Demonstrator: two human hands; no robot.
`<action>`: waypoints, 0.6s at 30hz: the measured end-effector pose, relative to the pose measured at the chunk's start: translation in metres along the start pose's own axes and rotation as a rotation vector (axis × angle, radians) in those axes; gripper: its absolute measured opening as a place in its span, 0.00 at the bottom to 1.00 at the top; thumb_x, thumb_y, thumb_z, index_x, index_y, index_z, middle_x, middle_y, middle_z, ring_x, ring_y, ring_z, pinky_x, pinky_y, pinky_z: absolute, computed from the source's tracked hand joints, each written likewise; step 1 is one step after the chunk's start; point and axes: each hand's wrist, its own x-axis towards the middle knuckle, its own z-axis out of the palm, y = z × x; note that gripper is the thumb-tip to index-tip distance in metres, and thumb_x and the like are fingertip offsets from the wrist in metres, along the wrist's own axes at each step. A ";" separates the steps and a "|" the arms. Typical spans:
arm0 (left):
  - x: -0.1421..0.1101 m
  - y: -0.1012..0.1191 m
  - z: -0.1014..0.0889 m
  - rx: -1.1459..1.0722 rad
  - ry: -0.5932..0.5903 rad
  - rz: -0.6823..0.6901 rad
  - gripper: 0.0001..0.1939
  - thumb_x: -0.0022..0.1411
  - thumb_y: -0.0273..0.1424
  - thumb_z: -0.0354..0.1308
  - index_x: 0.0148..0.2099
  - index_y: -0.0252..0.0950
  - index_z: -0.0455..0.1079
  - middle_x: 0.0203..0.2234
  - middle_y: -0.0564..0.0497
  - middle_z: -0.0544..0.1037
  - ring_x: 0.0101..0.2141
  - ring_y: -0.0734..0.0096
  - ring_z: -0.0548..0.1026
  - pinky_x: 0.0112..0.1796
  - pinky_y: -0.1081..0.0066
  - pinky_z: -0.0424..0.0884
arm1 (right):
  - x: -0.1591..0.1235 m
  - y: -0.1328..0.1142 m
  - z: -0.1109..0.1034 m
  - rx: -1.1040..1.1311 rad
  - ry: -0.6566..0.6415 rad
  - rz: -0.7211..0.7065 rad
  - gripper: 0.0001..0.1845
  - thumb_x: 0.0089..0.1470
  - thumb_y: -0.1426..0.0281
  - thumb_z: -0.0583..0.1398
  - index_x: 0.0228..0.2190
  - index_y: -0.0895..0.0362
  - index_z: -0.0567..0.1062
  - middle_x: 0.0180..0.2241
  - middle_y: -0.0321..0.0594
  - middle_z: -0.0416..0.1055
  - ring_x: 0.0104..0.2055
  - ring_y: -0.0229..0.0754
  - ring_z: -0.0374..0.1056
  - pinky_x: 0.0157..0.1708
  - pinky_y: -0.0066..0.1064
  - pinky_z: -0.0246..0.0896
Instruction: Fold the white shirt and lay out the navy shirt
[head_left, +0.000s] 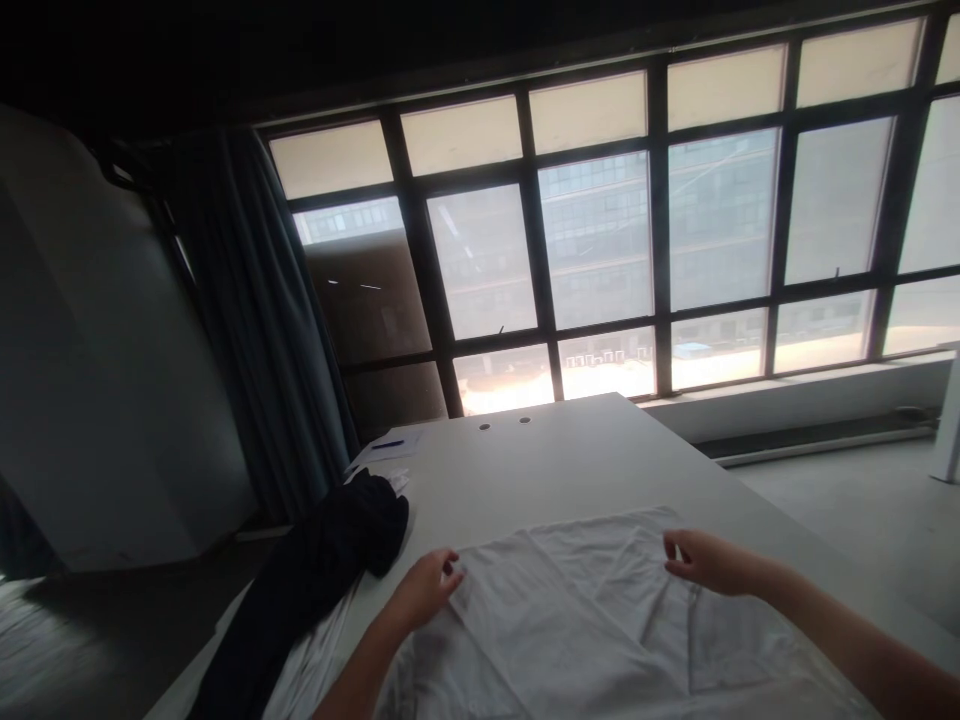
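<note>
A white folded cloth (pixel 570 620), creased and possibly a shirt, lies flat on the white table (pixel 570 460) nearest me. My left hand (pixel 426 590) is at the cloth's left edge, its curled fingers touching the fabric. Whether they pinch it, I cannot tell. My right hand (pixel 709 562) hovers at the far right edge of the cloth, thumb and fingers apart, with nothing visible in them. To the left of the cloth, a crumpled black garment (pixel 337 545) lies partly over the table edge and hangs down.
A sheet of paper with a blue pen (pixel 388 445) lies at the table's far left corner, and the table top has several round holes near its far end. Behind stand large dark-framed windows (pixel 600 240), a dark curtain (pixel 262 320), and a pale column (pixel 97 350). Concrete floor shows at right.
</note>
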 end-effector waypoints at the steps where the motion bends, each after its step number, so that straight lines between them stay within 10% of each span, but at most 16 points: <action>1: 0.009 -0.007 -0.002 -0.009 0.012 -0.032 0.23 0.63 0.42 0.57 0.55 0.35 0.71 0.50 0.42 0.78 0.40 0.59 0.79 0.39 0.69 0.72 | 0.011 0.004 0.000 -0.004 0.037 -0.005 0.13 0.56 0.63 0.57 0.37 0.56 0.77 0.31 0.43 0.78 0.33 0.45 0.72 0.35 0.33 0.62; 10: 0.046 -0.049 0.012 -0.115 0.010 -0.203 0.20 0.66 0.38 0.56 0.55 0.33 0.69 0.42 0.44 0.80 0.26 0.70 0.77 0.22 0.75 0.67 | 0.074 0.035 0.013 0.021 0.128 0.096 0.26 0.50 0.77 0.53 0.51 0.59 0.75 0.55 0.50 0.72 0.59 0.49 0.67 0.58 0.37 0.59; 18: 0.055 -0.069 0.014 -0.123 -0.001 -0.250 0.13 0.69 0.39 0.53 0.46 0.35 0.70 0.22 0.53 0.76 0.22 0.67 0.76 0.21 0.75 0.65 | 0.099 0.057 0.026 0.014 0.103 0.135 0.29 0.47 0.79 0.54 0.52 0.59 0.76 0.51 0.49 0.75 0.53 0.47 0.71 0.56 0.36 0.60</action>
